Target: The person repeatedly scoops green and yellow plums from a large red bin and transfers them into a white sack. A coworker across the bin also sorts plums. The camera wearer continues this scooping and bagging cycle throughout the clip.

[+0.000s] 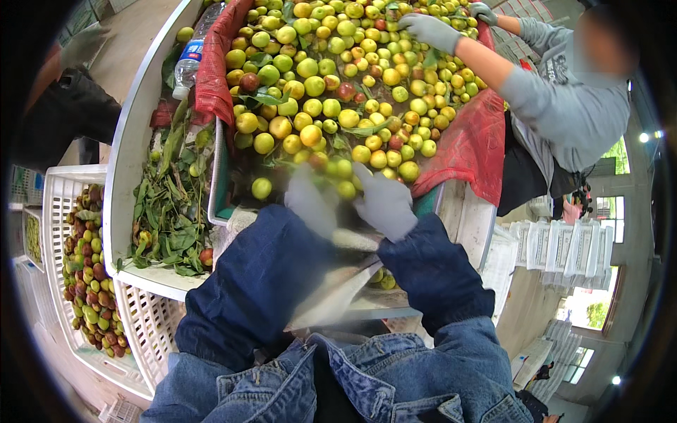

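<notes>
Many small round fruits, green, yellow and reddish like jujubes [310,135], are spread over a sorting table lined with red mesh cloth [470,143]. My left hand [312,203], in a pale grey glove and blurred, is at the near edge of the fruit. Beside it on the right, my right hand [385,201], gloved alike, touches or nearly touches the fruit with its fingers pointing away from me. Fruits lie between and just beyond the two hands. Whether either hand grips one is not clear. Below them, a pale cloth or sheet [338,291] hangs beneath my wrists.
Left of the fruit, a white tray section [124,153] holds green leaves [180,232] and a plastic bottle [191,58]. A white crate [53,211] of fruit stands lower left. A gloved co-worker [566,106] reaches in from the right. Another person [63,116] stands left. Stacked white crates [560,248] are right.
</notes>
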Demonstrator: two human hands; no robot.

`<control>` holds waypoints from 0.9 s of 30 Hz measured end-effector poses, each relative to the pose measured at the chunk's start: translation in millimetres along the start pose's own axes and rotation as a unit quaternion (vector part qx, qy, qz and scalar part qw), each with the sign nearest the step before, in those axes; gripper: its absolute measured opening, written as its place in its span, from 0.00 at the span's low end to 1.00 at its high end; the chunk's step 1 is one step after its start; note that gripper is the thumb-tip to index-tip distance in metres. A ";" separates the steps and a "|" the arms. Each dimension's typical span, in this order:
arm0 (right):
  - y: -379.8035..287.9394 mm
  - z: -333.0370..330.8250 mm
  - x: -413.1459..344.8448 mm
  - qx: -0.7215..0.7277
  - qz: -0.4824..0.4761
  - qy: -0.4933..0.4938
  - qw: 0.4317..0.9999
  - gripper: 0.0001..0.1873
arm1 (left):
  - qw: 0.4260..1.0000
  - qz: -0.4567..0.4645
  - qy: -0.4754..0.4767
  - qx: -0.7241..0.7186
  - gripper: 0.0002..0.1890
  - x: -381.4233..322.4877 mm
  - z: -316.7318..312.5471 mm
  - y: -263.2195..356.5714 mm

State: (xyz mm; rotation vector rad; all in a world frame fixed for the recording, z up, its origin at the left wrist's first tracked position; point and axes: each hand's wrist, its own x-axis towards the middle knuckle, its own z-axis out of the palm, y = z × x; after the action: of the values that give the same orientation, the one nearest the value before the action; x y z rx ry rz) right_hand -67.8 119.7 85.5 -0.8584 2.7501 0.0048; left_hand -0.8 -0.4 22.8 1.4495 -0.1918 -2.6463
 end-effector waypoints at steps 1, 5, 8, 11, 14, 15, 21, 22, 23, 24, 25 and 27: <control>1.8 6.2 3.5 -0.001 0.028 -0.030 0.999 0.23 | 1.000 0.007 -0.003 -0.002 0.24 0.2 0.1 0.5; 28.9 13.7 3.5 0.385 0.002 -0.020 0.923 0.27 | 1.000 0.011 -0.023 0.012 0.25 0.9 -1.9 1.1; 46.6 11.3 -5.6 0.615 0.057 -0.052 0.785 0.26 | 0.990 0.064 -0.076 0.098 0.25 0.4 -5.6 1.4; 56.3 10.7 -18.9 0.516 -0.021 0.098 0.851 0.26 | 0.998 0.030 -0.043 0.021 0.29 -1.0 -4.3 3.9; 87.7 8.3 -43.7 0.690 0.046 0.175 0.701 0.21 | 0.999 -0.022 -0.038 -0.016 0.32 -2.0 -1.2 7.5; 106.0 9.7 -56.3 0.757 0.058 0.205 0.618 0.19 | 0.999 -0.018 -0.037 -0.011 0.32 -2.2 -0.8 7.8; 261.7 54.2 -228.5 0.627 0.263 0.514 0.523 0.12 | 1.000 -0.019 -0.019 -0.015 0.30 -3.0 1.8 7.6; 279.7 70.2 -253.1 0.479 0.409 0.470 0.618 0.15 | 1.000 -0.014 -0.016 -0.013 0.29 -4.3 2.3 7.3; 291.2 85.6 -275.0 0.344 0.510 0.357 0.702 0.18 | 1.000 -0.010 -0.018 -0.010 0.28 -6.2 2.8 7.1; 298.7 97.2 -286.8 0.211 0.495 0.297 0.789 0.19 | 1.000 -0.003 -0.025 -0.005 0.28 -8.6 3.4 7.1; 298.4 102.8 -295.3 0.047 0.504 0.247 0.826 0.20 | 1.000 0.004 -0.017 -0.002 0.27 -11.0 4.5 6.9; 279.3 98.6 -275.5 -0.183 0.485 0.348 0.781 0.23 | 1.000 0.002 -0.006 -0.001 0.24 -15.5 7.9 6.6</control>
State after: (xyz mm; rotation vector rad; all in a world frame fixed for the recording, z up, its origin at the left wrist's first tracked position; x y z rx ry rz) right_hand 18.2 512.1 37.7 0.7911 3.5928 0.5210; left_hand 1.1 -3.9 40.9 1.4305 -0.1944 -2.6522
